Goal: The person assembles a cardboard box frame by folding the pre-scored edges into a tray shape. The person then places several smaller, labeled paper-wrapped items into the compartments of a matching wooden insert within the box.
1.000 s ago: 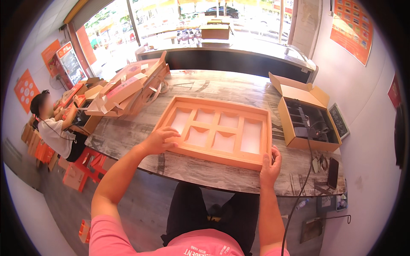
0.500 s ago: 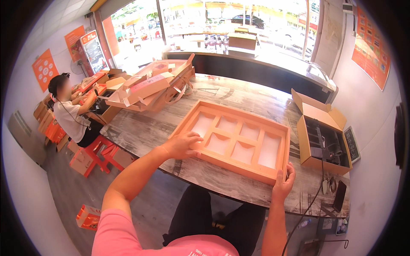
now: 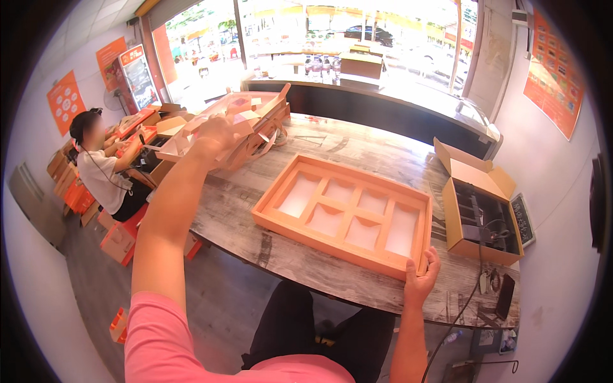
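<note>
A shallow orange cardboard tray [image 3: 357, 248] with several compartments lies on the table before me, pale white at the bottom of each compartment. My right hand [image 3: 423, 278] grips its near right corner, thumb at the front wall and fingers along the right side. My left arm stretches far forward to the left. At its end, my left hand [image 3: 217, 134] is over a large open carton [image 3: 268, 115] heaped with folded cardboard pieces. Its fingers are blurred and partly hidden among the pieces, so I cannot tell whether they hold one.
An open brown box [image 3: 454, 217] with black equipment and a cable stands at the table's right. Near it lies a dark phone-like slab [image 3: 506, 297]. At the left, a person [image 3: 102, 166] sits working among orange boxes. A dark counter [image 3: 383, 112] runs behind the table.
My left hand has left the tray's left end and reached forward and left to the heaped carton. My right hand stays at the tray's corner.
</note>
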`<state>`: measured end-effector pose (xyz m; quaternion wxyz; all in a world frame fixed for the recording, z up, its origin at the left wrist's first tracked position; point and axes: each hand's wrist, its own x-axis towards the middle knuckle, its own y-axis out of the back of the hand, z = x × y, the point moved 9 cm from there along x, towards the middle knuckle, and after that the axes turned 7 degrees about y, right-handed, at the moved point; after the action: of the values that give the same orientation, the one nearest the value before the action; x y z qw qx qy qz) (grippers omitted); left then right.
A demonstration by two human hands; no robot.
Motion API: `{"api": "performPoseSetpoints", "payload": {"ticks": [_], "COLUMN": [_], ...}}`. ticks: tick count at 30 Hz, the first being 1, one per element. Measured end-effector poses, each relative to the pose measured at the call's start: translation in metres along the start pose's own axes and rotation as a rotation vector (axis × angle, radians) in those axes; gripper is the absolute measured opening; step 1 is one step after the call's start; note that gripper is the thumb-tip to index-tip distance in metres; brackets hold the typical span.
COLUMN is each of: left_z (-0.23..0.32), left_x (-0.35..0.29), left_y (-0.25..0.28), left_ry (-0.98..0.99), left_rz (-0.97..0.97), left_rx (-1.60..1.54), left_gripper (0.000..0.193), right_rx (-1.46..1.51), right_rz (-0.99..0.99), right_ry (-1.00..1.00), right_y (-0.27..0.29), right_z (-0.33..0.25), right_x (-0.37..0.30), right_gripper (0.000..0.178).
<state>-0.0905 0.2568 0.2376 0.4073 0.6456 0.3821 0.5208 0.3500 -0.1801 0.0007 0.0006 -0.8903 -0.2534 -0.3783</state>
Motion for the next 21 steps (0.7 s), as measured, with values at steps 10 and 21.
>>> {"api": "performPoseSetpoints", "payload": {"ticks": [10, 21], "left_z": [-0.024, -0.023], "left_x": [0.005, 0.016], "left_y": [-0.03, 0.047], "left_ry": [0.113, -0.015], "left_rz": [-0.149, 0.219], "left_rx": [0.192, 0.161], "left_gripper": [0.031, 0.034], "right_rx": [-0.227, -0.433], "right_rz": [-0.033, -0.264], "right_ry": [0.373, 0.498], "right_y": [0.003, -0.033], "right_z": [-0.08, -0.111], "right_x": [0.005, 0.002], "right_gripper": [0.043, 0.019]}}
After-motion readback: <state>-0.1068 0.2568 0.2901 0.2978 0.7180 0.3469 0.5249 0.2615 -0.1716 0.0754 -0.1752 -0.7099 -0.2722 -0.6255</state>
